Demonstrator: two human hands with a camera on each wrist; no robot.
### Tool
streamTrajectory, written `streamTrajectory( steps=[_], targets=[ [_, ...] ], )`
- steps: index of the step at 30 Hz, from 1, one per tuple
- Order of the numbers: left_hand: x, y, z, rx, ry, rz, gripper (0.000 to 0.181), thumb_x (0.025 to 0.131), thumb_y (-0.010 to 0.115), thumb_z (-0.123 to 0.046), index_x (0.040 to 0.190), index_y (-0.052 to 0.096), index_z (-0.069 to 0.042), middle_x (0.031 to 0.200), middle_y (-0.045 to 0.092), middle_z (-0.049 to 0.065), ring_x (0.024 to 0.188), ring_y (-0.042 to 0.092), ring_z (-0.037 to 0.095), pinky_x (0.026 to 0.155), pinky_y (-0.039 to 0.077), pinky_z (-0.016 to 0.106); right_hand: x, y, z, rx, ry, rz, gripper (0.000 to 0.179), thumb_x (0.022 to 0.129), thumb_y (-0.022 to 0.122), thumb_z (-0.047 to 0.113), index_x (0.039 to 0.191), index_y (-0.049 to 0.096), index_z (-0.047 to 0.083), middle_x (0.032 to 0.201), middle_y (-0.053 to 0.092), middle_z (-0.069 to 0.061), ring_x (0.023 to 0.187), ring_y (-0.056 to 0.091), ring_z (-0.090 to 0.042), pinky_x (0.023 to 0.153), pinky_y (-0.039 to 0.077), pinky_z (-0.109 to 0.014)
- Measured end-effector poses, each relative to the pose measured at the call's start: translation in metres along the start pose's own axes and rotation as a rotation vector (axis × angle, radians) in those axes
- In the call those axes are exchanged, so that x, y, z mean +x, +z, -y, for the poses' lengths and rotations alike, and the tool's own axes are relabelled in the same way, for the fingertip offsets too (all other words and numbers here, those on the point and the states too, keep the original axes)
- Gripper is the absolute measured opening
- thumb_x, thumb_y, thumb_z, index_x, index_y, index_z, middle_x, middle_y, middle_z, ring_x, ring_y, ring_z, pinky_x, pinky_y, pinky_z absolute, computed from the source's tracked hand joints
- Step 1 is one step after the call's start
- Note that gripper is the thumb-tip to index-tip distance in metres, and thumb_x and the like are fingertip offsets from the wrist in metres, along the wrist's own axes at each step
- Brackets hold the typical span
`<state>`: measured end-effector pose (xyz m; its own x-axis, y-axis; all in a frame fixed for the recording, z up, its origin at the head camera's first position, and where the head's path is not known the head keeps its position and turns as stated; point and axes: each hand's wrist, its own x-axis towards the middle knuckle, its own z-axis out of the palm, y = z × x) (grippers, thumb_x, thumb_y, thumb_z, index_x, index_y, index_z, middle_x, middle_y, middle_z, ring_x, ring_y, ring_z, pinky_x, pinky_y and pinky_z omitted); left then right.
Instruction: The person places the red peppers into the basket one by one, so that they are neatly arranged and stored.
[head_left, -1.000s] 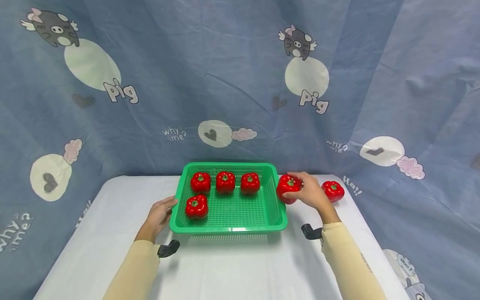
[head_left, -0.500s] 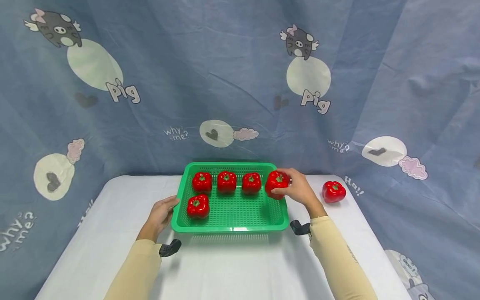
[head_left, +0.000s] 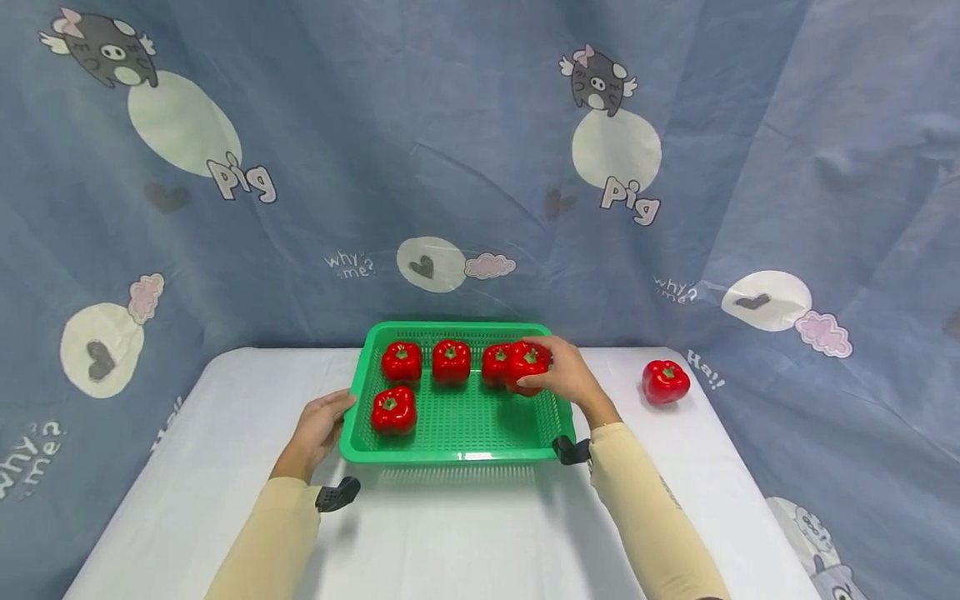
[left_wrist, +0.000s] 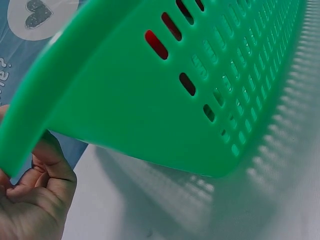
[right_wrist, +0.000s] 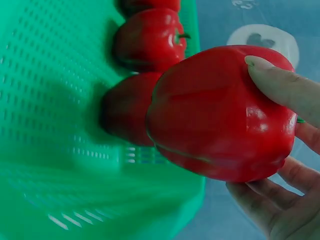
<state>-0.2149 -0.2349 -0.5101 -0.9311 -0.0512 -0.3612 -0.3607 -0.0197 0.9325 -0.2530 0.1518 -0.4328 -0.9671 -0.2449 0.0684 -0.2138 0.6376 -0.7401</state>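
My right hand (head_left: 566,375) grips a red bell pepper (head_left: 526,372) by its sides, over the right part of a green plastic basket (head_left: 450,457). In the right wrist view, thumb and fingers lie on opposite sides of this pepper (right_wrist: 225,117), which partly hides another pepper (right_wrist: 131,107) behind it. Inside the basket, several red bell peppers (head_left: 451,364) form a row along the far side, and one more pepper (head_left: 393,412) sits nearer, at the left. My left hand (head_left: 317,432) holds the basket's left rim, its fingers curled at the edge in the left wrist view.
A single red bell pepper (head_left: 665,382) lies on the white table (head_left: 465,533) to the right of the basket. Behind the table's far edge hangs a blue printed curtain (head_left: 480,167).
My right hand has carried its bell pepper leftward, from beside the basket's right rim to over the inside. The left hand has stayed at the left rim.
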Motion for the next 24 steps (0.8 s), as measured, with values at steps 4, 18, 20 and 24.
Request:
streamTrajectory(
  steps=[4,18,20,24],
  targets=[
    [0.0,0.0,-0.002,-0.008,-0.002,-0.004,0.052,0.101,0.05,-0.019,0.145,0.036,0.004,0.149,0.037,0.021,0.088,0.058,-0.007,0.088,0.052,0.017,0.006,0.009,0.002,0.018,-0.001,0.033,0.068,0.072,0.085,0.012,0.133,0.056,0.008,0.131,0.055,-0.012,0.119,0.05,-0.034,0.09,0.054,-0.048],
    [-0.001,-0.001,-0.001,-0.02,0.014,0.01,0.052,0.101,0.05,-0.019,0.145,0.035,0.006,0.139,0.049,0.013,0.086,0.06,-0.007,0.085,0.053,0.015,0.02,0.027,0.003,-0.041,-0.069,0.103,0.063,0.071,0.084,0.007,0.13,0.059,0.006,0.127,0.058,-0.013,0.118,0.051,-0.03,0.093,0.052,-0.044],
    [-0.001,-0.001,-0.001,-0.02,0.013,0.01,0.052,0.101,0.05,-0.019,0.145,0.035,0.005,0.139,0.049,0.012,0.087,0.059,-0.008,0.085,0.052,0.015,0.022,0.029,0.005,-0.057,-0.081,0.107,0.064,0.07,0.084,0.006,0.129,0.06,0.006,0.127,0.059,-0.013,0.119,0.052,-0.029,0.095,0.051,-0.045],
    [0.0,0.0,-0.001,-0.017,0.019,0.009,0.053,0.101,0.052,-0.02,0.145,0.036,0.005,0.142,0.047,0.016,0.089,0.059,-0.007,0.087,0.052,0.016,0.024,0.033,0.01,-0.08,-0.099,0.123,0.064,0.07,0.085,0.006,0.129,0.061,0.008,0.126,0.06,-0.012,0.12,0.052,-0.029,0.099,0.048,-0.045]
  ],
)
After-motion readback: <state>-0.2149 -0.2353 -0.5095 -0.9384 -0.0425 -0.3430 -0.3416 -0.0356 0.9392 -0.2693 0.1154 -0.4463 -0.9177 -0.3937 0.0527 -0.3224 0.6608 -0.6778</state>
